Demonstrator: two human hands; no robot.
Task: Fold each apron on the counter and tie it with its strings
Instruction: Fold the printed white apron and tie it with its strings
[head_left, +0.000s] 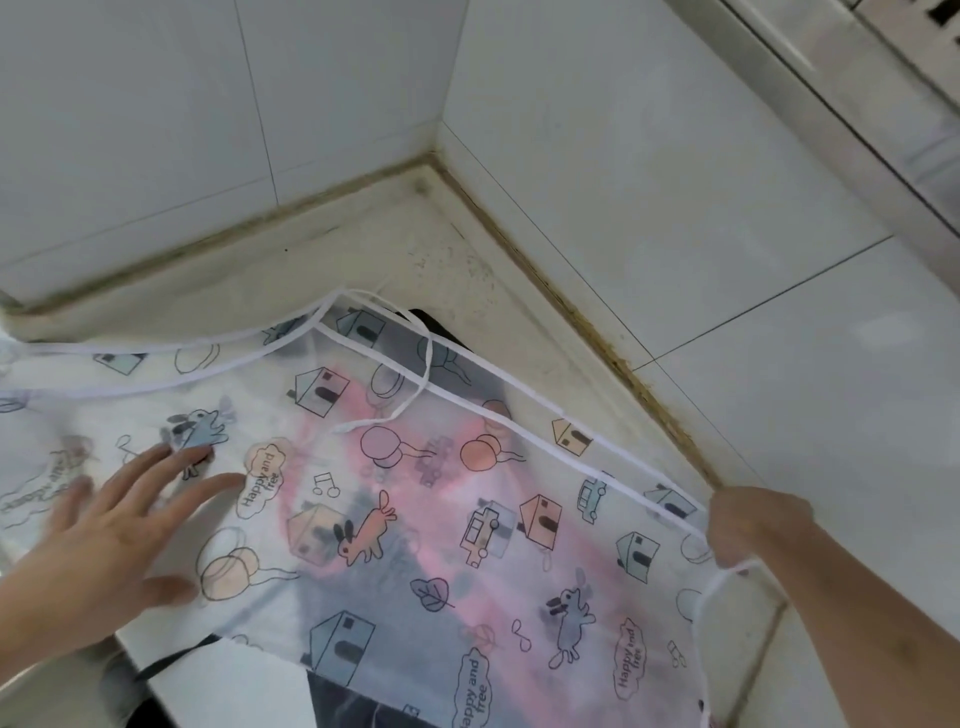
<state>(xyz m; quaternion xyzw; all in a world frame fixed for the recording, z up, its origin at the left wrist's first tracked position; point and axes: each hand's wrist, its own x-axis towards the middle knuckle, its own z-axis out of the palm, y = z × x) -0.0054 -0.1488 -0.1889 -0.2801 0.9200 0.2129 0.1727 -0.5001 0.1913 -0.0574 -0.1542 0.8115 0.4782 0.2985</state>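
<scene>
Left hand flat on apron, right hand pinching its corner; I'd fold it leftward, edges matched.

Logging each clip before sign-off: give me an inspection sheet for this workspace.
Surface: pale counter in a tiled corner, grime along the seams.
Job's things: translucent printed apron spread flat, unfolded; white strings loose on top; pink and dark items show through.
Clutter: nothing seen.
Hands: left hand flat on the apron, fingers straight; right hand grips its edge trim.
Cables: nothing seen.
Surroundings: white wall tiles.
</scene>
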